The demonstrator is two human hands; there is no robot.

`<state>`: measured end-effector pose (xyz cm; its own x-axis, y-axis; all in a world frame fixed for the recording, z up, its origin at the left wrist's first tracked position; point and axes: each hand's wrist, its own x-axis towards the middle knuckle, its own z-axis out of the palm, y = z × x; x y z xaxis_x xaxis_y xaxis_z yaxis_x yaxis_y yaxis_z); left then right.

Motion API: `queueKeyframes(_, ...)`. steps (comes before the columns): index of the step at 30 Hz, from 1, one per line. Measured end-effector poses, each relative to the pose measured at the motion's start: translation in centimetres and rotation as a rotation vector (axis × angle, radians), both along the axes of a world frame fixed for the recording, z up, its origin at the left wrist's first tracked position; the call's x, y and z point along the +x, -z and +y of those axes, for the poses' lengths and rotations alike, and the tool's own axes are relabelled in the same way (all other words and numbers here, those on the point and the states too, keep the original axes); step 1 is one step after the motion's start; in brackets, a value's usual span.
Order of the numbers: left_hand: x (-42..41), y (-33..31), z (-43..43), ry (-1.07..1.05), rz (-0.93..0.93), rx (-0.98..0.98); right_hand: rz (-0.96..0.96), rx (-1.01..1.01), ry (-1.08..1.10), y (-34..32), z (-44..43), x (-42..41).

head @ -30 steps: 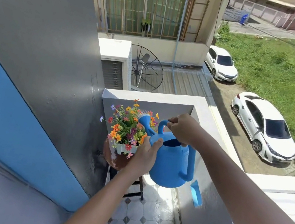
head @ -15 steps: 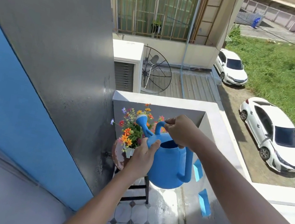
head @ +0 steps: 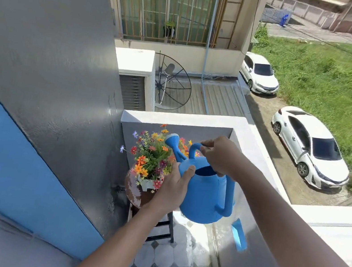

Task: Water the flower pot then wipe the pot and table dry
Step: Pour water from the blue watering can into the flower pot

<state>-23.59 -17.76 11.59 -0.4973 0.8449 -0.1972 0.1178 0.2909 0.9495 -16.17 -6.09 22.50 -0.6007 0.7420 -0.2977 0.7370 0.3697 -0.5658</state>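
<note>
A blue watering can [head: 203, 197] hangs in the air over a small balcony, its spout rose [head: 172, 137] among the flowers. My right hand [head: 220, 156] grips the can's top handle. My left hand [head: 175, 187] presses against the can's left side. Behind the can stands a small white flower pot [head: 148, 183] full of orange, red and purple flowers [head: 151, 152]. The pot rests on a round brown table [head: 134, 190] with black legs, partly hidden by my left hand. No water stream is visible.
A grey wall [head: 53, 64] closes the left side and a white-topped parapet [head: 257, 157] the right. The tiled floor [head: 170, 266] below looks wet near the table. A blue cloth-like thing [head: 238, 237] sits by the parapet's base. Cars stand parked far below.
The spout has lifted a little and the can sits more level. My hands keep the same grip. The view has shifted slightly.
</note>
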Motion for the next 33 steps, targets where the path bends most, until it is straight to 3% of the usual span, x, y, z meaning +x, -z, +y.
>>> queueKeyframes(9,2.6,1.3,2.1,0.154,-0.014,-0.03,-0.019,-0.033,0.122,0.8,1.9,3.2)
queueKeyframes(20,-0.8,2.3,1.7,0.242,-0.043,0.007,0.115,-0.227,0.233,3.5,1.5,2.5)
queueKeyframes(28,-2.4,3.2,4.1,0.384,0.037,0.06,0.501,-0.561,0.569,6.3,-0.7,5.0)
queueKeyframes(33,0.7,4.2,8.1,0.541,0.008,-0.026,0.671,-0.582,0.79,7.8,-1.4,8.5)
